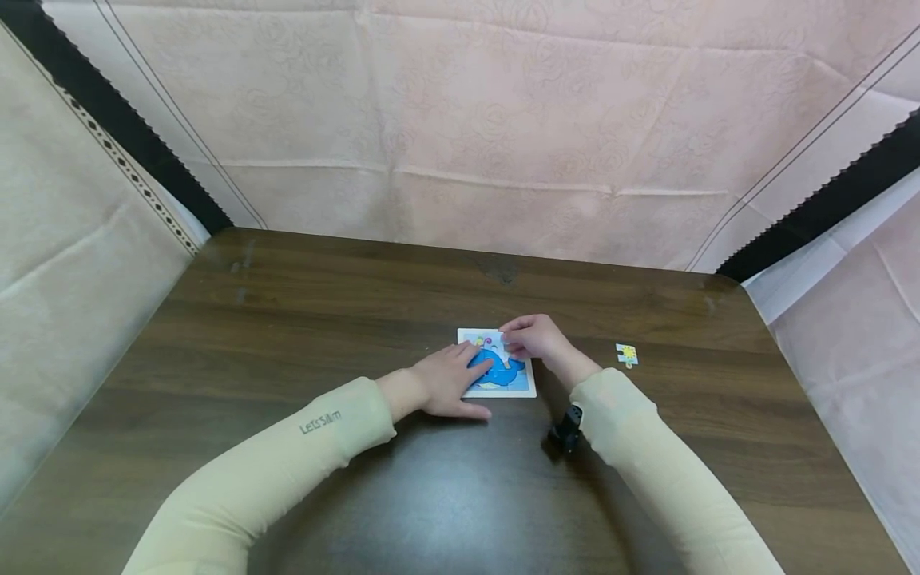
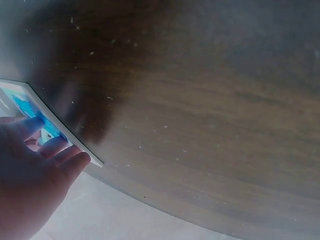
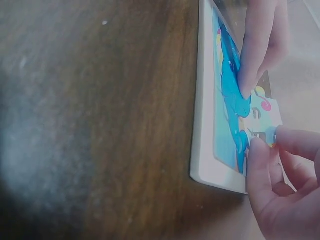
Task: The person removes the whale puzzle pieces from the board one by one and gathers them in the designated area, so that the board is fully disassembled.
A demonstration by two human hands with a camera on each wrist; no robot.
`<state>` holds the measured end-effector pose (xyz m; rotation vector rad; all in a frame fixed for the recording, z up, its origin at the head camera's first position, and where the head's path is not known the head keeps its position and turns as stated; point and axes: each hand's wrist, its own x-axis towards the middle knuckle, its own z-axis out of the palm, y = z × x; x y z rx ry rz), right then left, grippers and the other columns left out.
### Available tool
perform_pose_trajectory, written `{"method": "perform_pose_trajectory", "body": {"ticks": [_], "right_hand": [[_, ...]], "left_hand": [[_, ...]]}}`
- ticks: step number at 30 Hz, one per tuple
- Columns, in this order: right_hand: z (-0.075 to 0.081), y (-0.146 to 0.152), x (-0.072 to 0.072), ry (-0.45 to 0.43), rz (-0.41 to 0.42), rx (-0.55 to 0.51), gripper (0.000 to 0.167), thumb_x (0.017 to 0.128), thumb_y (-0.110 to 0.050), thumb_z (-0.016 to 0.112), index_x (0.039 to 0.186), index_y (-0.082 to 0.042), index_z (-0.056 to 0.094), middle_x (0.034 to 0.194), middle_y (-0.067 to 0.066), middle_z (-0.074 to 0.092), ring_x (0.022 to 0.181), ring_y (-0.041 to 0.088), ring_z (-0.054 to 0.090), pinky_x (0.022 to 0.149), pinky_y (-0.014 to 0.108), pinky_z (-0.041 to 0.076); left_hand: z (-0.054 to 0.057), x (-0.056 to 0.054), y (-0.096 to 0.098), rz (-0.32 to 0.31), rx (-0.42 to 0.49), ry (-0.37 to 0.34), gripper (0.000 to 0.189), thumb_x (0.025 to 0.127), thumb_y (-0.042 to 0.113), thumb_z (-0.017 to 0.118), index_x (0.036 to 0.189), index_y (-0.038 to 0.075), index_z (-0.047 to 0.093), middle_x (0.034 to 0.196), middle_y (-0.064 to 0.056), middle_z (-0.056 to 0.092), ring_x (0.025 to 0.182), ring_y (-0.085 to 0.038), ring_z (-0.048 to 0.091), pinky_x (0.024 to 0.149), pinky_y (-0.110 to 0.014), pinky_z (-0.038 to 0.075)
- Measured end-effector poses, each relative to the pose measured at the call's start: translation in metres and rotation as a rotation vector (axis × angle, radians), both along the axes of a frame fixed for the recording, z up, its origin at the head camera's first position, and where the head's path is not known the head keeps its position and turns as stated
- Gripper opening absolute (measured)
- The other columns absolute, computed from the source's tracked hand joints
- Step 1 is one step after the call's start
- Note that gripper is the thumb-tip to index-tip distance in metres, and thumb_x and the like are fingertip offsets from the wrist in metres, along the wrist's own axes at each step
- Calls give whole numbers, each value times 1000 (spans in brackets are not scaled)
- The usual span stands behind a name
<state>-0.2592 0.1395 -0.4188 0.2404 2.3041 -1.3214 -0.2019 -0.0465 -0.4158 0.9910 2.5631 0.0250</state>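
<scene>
A small jigsaw puzzle [image 1: 510,383] with a blue whale picture and a white frame lies on the table. My left hand [image 1: 449,379] rests on its left part with fingers spread. The fingertips touch the blue picture in the left wrist view. At the upper right corner of the puzzle, my right hand [image 1: 539,342] pinches a puzzle piece [image 3: 271,136] between thumb and finger. Those fingers hide much of the piece. In the right wrist view, a left-hand finger [image 3: 255,55] presses the picture near the piece.
A loose puzzle piece [image 1: 627,354] with a yellow pattern lies on the brown wooden table [image 1: 323,319], right of the right hand. Behind the table's far edge hangs pale patterned cloth [image 1: 467,120]. A black device [image 1: 565,430] sits at the right wrist.
</scene>
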Motion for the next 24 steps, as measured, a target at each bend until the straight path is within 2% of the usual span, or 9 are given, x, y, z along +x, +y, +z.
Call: {"method": "perform_pose_trajectory", "body": {"ticks": [11,16,24], "right_hand": [[8,14,-6,-42,-24,-181,34,93,-14,57,123,2,56,86,5,62,75,12,62,73,23,56],[12,28,-7,-61,-11,-218,37,93,-13,57,126,3,54,84,2,63,76,12,63,77,25,55],[17,59,-8,-60,-19,-242,40,93,-12,57,129,5,50,80,-3,63,77,11,62,71,19,55]], "left_hand": [[1,1,-1,5,-12,-14,85,84,69,44,150,21,23,156,-11,19,145,-29,17,117,-42,18],[-1,0,0,0,-35,-7,86,83,71,43,150,21,21,157,-10,17,145,-29,16,117,-42,18],[-3,-1,1,-2,-49,8,86,83,71,42,150,21,21,157,-10,17,145,-29,15,117,-41,19]]}}
